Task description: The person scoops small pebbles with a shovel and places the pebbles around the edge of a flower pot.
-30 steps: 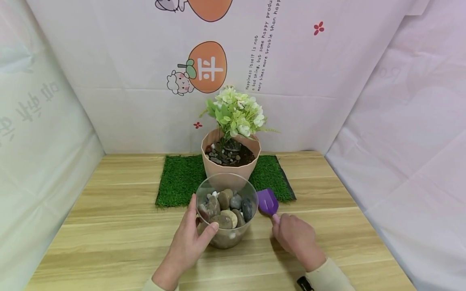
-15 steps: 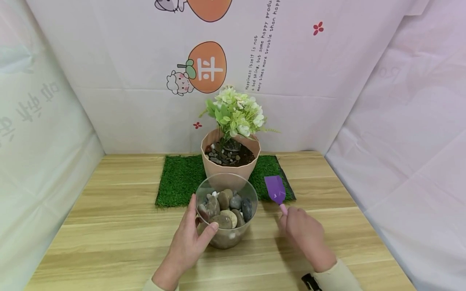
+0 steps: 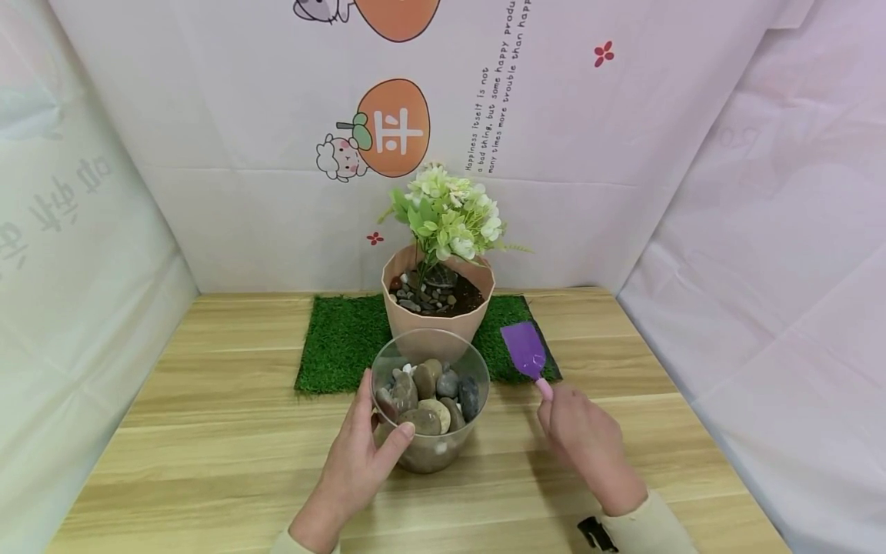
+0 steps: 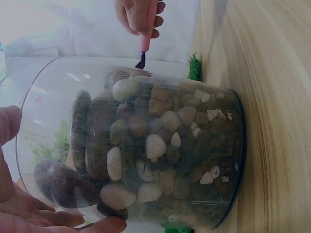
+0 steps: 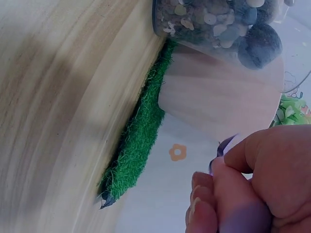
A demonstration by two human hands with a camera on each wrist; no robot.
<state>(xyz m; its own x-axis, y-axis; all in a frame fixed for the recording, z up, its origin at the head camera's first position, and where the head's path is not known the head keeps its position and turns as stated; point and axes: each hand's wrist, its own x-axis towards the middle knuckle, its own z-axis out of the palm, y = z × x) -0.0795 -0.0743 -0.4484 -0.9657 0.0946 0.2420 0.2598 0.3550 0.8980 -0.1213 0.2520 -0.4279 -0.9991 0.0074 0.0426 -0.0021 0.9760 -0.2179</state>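
A clear round container [image 3: 443, 436] stands upright on the table, filled with pebbles, large smooth stones [image 3: 427, 378] lying on top. My left hand [image 3: 356, 458] grips its left side, thumb at the rim and fingers around the wall. Through that wall, the left wrist view shows layers of smaller pebbles [image 4: 155, 145]. To the right, my right hand [image 3: 581, 435] holds a small purple shovel [image 3: 524, 350] by its pink handle [image 5: 238, 199]. In the head view the blade overlaps the grass mat; nothing lies on it.
Behind the container, a pink flowerpot [image 3: 432, 327] holds dark soil, pebbles and pale green-white flowers [image 3: 453, 215]. It stands on a green artificial grass mat [image 3: 342, 346]. White printed cloth [image 3: 567, 231] hangs behind the wooden table [image 3: 221, 454] and along both sides.
My right hand has moved right and away from me, carrying the shovel from beside the container toward the mat's right end. My left hand and the container have stayed put.
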